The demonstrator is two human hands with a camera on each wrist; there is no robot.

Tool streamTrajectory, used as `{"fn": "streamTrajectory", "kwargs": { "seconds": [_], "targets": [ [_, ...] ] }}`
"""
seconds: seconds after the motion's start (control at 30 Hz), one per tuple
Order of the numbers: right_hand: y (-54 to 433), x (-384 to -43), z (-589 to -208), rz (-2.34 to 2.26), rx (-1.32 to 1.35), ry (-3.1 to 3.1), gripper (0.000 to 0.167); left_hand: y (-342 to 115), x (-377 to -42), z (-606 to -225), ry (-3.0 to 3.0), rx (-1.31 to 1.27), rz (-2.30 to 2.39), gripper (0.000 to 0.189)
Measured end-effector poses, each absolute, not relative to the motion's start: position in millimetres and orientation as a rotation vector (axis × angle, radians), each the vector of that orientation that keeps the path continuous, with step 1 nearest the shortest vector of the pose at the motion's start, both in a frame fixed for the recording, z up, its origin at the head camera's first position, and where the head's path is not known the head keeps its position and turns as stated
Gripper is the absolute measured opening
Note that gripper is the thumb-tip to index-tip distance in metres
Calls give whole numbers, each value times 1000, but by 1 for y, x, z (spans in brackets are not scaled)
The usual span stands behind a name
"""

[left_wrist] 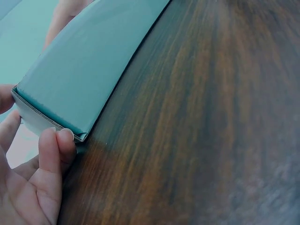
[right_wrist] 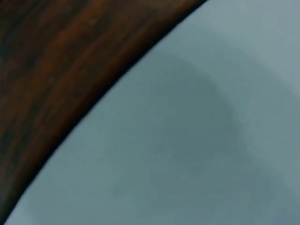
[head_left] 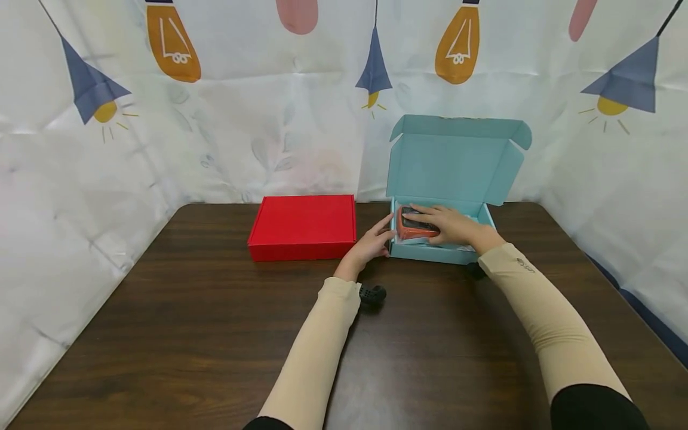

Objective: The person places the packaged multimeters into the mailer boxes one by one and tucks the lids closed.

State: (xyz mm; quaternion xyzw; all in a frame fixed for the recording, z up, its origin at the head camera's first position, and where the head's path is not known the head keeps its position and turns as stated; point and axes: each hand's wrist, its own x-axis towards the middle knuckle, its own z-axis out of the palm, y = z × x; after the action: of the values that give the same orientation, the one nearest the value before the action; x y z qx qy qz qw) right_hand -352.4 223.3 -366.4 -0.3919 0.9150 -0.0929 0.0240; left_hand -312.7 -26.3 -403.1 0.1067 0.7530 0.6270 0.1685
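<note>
The light blue box [head_left: 432, 255] stands with its lid [head_left: 446, 158] raised. An orange block-like thing with a dark top [head_left: 402, 224] sits at the left inside it. My right hand [head_left: 451, 227] reaches over this thing, fingers across its top and thumb at its near side, gripping it. Against the box's left wall lies my left hand [head_left: 372, 246], fingers extended. In the left wrist view, fingertips [left_wrist: 48, 145] of the left hand touch the box's corner [left_wrist: 77, 133]. The right wrist view holds only a blurred box wall [right_wrist: 187, 140] and tabletop.
A closed red box [head_left: 303, 227] lies to the left of the blue one on the dark wooden table [head_left: 188, 334]. Some clear plastic wrap [head_left: 466, 247] shows inside the blue box. A patterned white curtain [head_left: 226, 131] hangs behind the table.
</note>
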Motion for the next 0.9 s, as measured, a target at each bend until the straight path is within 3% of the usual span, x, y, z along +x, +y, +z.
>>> {"fn": "streamTrajectory", "kwargs": {
  "seconds": [0.9],
  "targets": [
    [218, -357, -366, -242, -1028, 2751, 80, -21, -308, -403, 2259, 460, 1709, 60]
  ]
}}
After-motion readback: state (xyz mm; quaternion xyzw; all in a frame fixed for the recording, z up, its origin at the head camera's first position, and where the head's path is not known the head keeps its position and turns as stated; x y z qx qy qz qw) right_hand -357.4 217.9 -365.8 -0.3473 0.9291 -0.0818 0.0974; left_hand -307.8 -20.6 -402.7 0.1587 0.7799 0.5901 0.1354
